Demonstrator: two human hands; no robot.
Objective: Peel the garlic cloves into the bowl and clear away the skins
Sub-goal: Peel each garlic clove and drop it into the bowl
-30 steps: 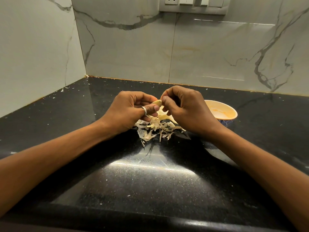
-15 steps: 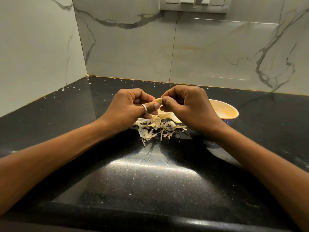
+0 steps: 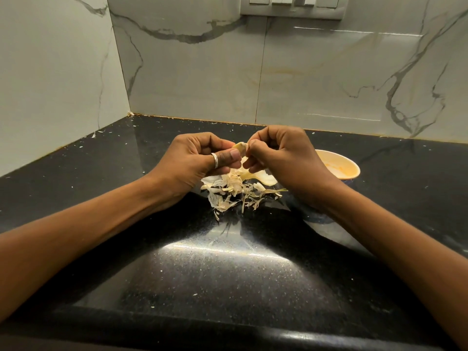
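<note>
Garlic clove [image 3: 240,147], pale and partly skinned, is pinched between the left hand [image 3: 200,160] and right hand [image 3: 283,158], raised above a heap of papery skins [image 3: 238,192] on the black counter [image 3: 228,274]. Peeling looks midway. Next, the bare clove likely goes right to the bowl [image 3: 350,171], just behind the right wrist. Open counter lies left; walls close the back.
</note>
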